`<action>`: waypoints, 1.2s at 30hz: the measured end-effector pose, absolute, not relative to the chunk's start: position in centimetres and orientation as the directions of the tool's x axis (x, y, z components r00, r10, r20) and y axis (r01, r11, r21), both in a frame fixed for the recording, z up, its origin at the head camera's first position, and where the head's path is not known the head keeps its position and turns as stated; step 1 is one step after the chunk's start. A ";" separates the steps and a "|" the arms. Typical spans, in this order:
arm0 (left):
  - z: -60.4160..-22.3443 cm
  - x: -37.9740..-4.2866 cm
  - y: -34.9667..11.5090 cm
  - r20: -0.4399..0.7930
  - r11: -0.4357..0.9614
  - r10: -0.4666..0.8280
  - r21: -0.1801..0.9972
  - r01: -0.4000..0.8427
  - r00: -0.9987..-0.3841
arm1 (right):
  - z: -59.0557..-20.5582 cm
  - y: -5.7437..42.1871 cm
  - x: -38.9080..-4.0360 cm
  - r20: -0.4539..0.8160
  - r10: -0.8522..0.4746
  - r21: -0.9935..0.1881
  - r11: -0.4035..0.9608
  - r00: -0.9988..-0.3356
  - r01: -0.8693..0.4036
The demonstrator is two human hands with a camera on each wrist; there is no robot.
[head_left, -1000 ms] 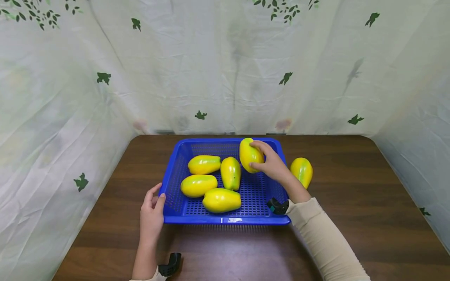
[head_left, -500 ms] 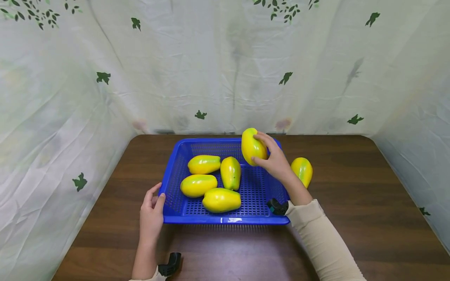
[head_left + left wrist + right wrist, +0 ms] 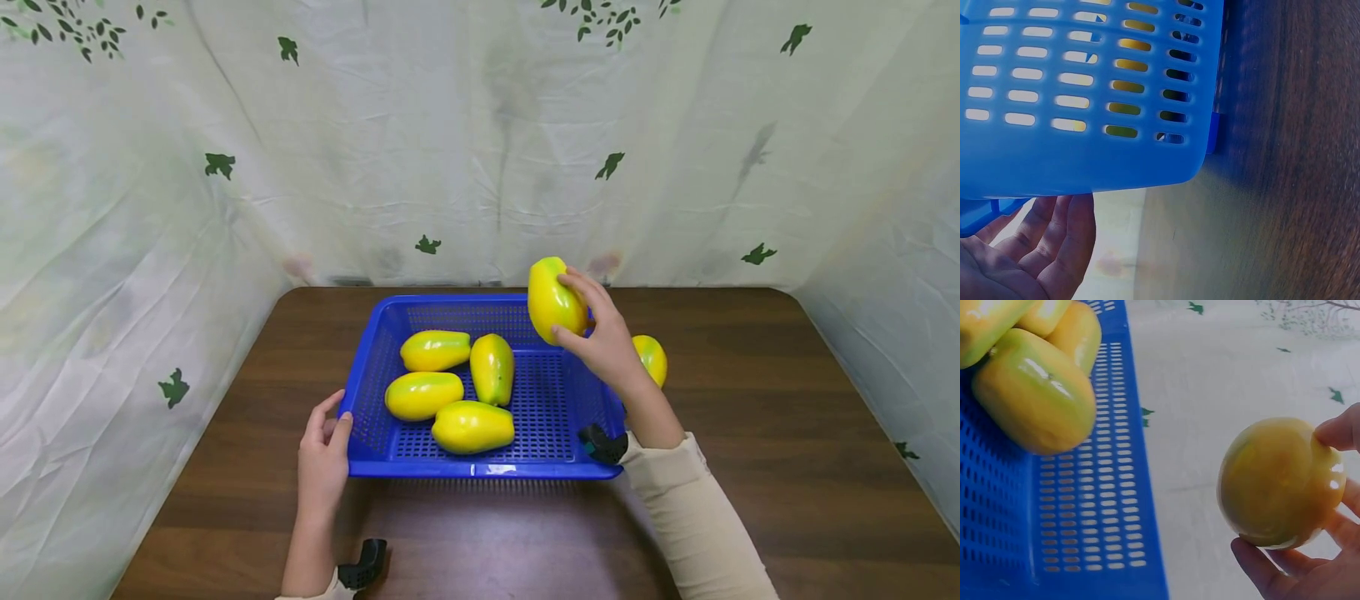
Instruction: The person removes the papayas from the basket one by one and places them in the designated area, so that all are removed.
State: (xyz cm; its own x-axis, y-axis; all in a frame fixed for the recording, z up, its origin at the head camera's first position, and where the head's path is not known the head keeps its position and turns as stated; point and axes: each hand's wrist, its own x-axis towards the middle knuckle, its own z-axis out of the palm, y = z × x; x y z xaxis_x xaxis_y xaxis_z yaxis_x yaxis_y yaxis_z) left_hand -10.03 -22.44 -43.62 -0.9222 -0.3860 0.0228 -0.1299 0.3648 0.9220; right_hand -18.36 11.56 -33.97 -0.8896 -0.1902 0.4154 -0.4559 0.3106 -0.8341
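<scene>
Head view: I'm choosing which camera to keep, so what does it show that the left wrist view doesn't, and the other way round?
Only the head view shows the right hand holding up a fruit, four fruits clearly inside the basket, and a loose fruit beside it, partly hidden.

Only the left wrist view shows the slotted outer wall close up, with just yellow patches behind its slots.

Both show the left hand at the basket's edge, the table and the pale cloth.

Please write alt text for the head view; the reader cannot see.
A right hand holds a yellow fruit near the far rim of a blue basket whose left rim the left hand grips. Four more fruits lie inside, another outside at right.
</scene>
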 end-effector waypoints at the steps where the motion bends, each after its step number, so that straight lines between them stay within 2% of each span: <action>1: -43.6 -10.0 -22.4 0.023 0.364 -0.386 0.922 -0.129 -0.922 | -33.8 11.7 -18.2 0.421 -0.179 -0.834 0.310 -0.889 -0.457; 9: -43.5 -10.0 -22.4 0.015 0.365 -0.388 0.921 -0.139 -0.922 | -33.2 13.2 -17.4 0.467 -0.115 -0.816 0.327 -0.877 -0.477; 18: -43.8 -10.1 -22.5 0.013 0.357 -0.383 0.924 -0.135 -0.924 | -33.7 15.4 -16.5 0.455 -0.059 -0.812 0.382 -0.888 -0.441; 25: -43.6 -10.1 -22.5 0.017 0.355 -0.384 0.926 -0.131 -0.923 | -37.2 18.5 -17.6 0.419 0.019 -0.836 0.398 -0.908 -0.378; 36: -43.7 -10.2 -22.5 0.014 0.358 -0.399 0.923 -0.142 -0.917 | -40.3 21.7 -16.8 0.336 0.122 -0.865 0.433 -0.934 -0.255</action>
